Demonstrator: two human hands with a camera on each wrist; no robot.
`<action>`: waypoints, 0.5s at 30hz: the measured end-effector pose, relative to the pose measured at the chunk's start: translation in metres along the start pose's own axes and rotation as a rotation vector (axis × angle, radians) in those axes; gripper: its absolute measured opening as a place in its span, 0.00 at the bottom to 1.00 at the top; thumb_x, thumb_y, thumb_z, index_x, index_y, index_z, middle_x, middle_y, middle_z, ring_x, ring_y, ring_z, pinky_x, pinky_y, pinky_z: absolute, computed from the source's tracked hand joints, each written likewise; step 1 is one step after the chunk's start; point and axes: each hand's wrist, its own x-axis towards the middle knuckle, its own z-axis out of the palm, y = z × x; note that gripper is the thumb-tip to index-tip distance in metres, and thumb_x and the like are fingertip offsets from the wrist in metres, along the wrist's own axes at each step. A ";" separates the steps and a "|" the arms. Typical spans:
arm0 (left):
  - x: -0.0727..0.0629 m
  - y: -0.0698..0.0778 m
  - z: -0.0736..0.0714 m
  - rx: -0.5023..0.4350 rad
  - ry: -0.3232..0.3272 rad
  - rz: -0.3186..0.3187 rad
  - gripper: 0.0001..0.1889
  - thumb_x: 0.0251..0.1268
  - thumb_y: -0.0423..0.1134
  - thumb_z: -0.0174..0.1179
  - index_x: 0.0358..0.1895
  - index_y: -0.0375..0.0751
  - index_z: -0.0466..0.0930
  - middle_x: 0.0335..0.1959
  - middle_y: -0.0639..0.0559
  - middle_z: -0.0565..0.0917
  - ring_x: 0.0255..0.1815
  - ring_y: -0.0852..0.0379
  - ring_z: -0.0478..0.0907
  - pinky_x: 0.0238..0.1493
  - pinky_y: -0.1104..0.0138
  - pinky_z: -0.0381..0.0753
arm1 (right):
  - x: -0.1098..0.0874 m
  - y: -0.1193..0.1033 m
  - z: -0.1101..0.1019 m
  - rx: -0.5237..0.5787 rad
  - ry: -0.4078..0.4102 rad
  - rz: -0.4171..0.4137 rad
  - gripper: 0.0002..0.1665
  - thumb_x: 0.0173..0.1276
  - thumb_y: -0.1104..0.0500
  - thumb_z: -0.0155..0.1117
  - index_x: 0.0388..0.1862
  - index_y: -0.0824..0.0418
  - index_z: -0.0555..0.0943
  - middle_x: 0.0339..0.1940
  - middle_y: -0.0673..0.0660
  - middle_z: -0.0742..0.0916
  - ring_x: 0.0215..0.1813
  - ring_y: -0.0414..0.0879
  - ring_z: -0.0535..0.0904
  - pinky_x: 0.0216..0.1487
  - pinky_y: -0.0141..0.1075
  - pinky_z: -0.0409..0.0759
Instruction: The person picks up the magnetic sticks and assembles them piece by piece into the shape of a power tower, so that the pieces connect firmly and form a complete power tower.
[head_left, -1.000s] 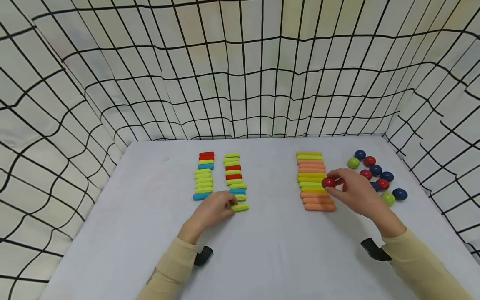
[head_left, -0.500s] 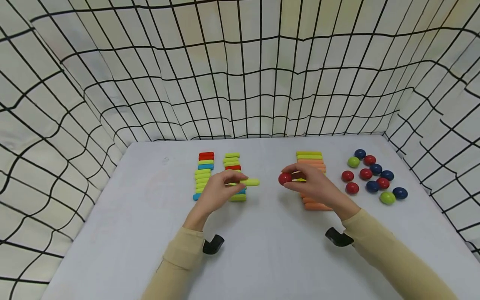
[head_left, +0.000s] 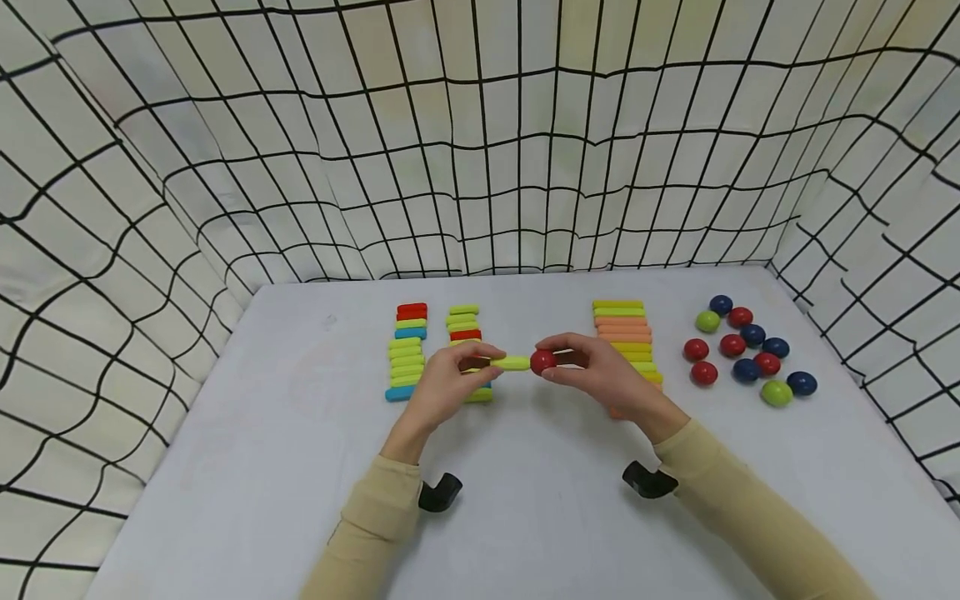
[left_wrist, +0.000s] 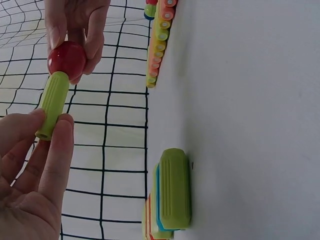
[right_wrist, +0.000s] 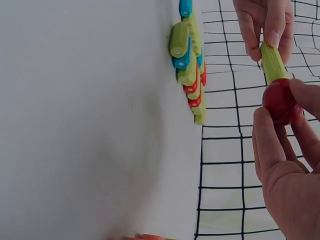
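Observation:
In the head view my left hand [head_left: 442, 387] pinches a lime-green ribbed stick [head_left: 513, 363] near one end, between thumb and fingers. Facing it, my right hand [head_left: 611, 382] holds a glossy red ball [head_left: 542, 362] in its fingertips. The stick's free end meets the ball, and both are held above the table. In the left wrist view the ribbed stick [left_wrist: 54, 100] points up at the red ball [left_wrist: 66, 57]. The right wrist view shows the ball [right_wrist: 277, 101] against the stick's end [right_wrist: 273, 62]; whether the end sits inside a hole is hidden.
Two columns of short green, red and blue sticks [head_left: 407, 350] lie left on the white table [head_left: 525, 517]. Behind my right hand is a column of longer orange and yellow sticks [head_left: 625, 329]. Loose red, blue and green balls [head_left: 752, 336] lie right. Black netting [head_left: 517, 167] surrounds the table.
My left hand has lifted the green stick off the table and moved it up and right. My right hand has carried the red ball leftward, and the two pieces now touch.

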 end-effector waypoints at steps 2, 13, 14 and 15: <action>0.000 -0.001 0.001 0.007 -0.020 -0.004 0.11 0.63 0.37 0.67 0.48 0.47 0.85 0.46 0.53 0.83 0.44 0.54 0.81 0.45 0.65 0.83 | -0.001 0.002 0.002 0.014 0.006 0.008 0.26 0.66 0.55 0.69 0.61 0.60 0.77 0.57 0.55 0.81 0.60 0.53 0.76 0.55 0.41 0.80; 0.001 -0.005 0.018 0.181 -0.225 0.094 0.19 0.63 0.42 0.67 0.56 0.45 0.82 0.50 0.56 0.84 0.52 0.57 0.79 0.48 0.67 0.81 | -0.006 0.016 0.020 0.024 -0.093 0.022 0.25 0.67 0.53 0.68 0.60 0.57 0.77 0.57 0.54 0.81 0.59 0.52 0.77 0.54 0.39 0.81; 0.001 -0.006 0.019 0.193 -0.227 0.099 0.19 0.62 0.42 0.67 0.57 0.45 0.82 0.50 0.56 0.84 0.50 0.57 0.80 0.48 0.68 0.81 | -0.006 0.017 0.021 0.027 -0.090 0.027 0.24 0.67 0.54 0.68 0.60 0.57 0.77 0.57 0.54 0.81 0.58 0.51 0.78 0.54 0.39 0.81; 0.001 -0.006 0.019 0.200 -0.230 0.103 0.19 0.62 0.41 0.68 0.57 0.45 0.82 0.50 0.55 0.84 0.49 0.58 0.81 0.48 0.68 0.81 | -0.006 0.018 0.022 0.030 -0.087 0.026 0.24 0.67 0.54 0.68 0.60 0.58 0.77 0.57 0.54 0.81 0.58 0.52 0.78 0.54 0.39 0.81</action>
